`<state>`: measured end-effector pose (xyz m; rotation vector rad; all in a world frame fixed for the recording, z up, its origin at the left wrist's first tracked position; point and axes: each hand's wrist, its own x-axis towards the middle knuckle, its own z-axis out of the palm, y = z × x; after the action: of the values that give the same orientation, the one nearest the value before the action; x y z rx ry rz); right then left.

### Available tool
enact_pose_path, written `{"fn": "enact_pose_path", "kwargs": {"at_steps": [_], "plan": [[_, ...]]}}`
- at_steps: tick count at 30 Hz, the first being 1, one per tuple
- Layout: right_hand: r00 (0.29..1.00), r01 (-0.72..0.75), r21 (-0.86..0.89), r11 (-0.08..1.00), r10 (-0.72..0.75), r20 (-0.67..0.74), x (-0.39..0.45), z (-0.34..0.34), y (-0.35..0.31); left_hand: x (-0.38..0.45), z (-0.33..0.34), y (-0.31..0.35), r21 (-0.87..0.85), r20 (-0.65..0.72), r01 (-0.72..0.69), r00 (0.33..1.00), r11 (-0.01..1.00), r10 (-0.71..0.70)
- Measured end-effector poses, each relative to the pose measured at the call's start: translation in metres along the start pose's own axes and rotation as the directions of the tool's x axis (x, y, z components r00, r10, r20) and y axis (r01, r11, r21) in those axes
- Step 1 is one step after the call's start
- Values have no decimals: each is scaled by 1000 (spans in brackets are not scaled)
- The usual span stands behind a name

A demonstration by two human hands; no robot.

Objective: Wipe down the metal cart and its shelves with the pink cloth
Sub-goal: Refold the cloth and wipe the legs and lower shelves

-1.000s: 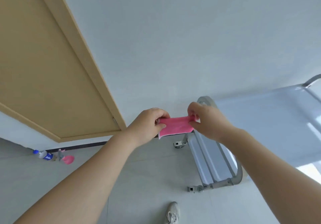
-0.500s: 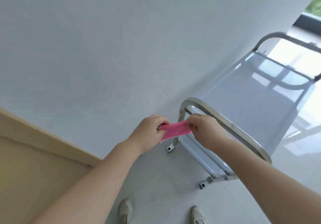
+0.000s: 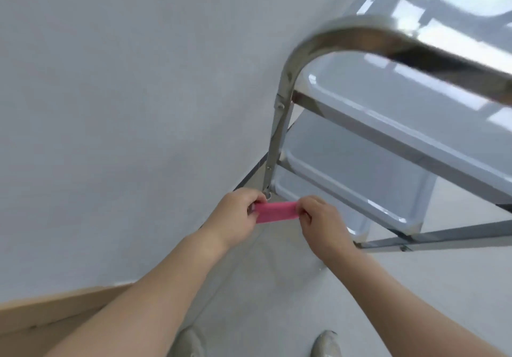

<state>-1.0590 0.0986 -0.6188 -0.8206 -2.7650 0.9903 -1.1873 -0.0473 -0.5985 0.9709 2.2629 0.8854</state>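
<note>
Both hands (image 3: 235,215) (image 3: 321,222) pinching pink cloth (image 3: 275,211)

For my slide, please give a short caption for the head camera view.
Both hands, left hand and right hand, hold a folded pink cloth beside the metal cart.

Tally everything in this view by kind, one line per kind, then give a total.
Pink cloth: 1, pinched at its ends by the left hand and the right hand
Hands: 2
Metal cart: 1
Cart shelves: 3, top, middle, bottom
Shoes: 2, left, right
Total: 9
</note>
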Motion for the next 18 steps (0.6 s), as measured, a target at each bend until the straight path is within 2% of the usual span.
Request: {"fn": "enact_pose_path", "kwargs": {"at_steps": [4,9,15,18], "plan": [[996,-16,59,998,21,-82,24,83,76,37,77,-75,-3,-98,-29,995,1000,28],[956,80,174,981,-27,-292,68,166,141,84,137,-146,-173,-343,-67,939,983,3],[848,301,310,902,-104,-520,109,206,150,119,146,-173,-106,-517,-259,839,960,170],[817,333,309,891,-108,-567,119,205,140,127,139,-165,-121,-559,-308,806,944,191]]}}
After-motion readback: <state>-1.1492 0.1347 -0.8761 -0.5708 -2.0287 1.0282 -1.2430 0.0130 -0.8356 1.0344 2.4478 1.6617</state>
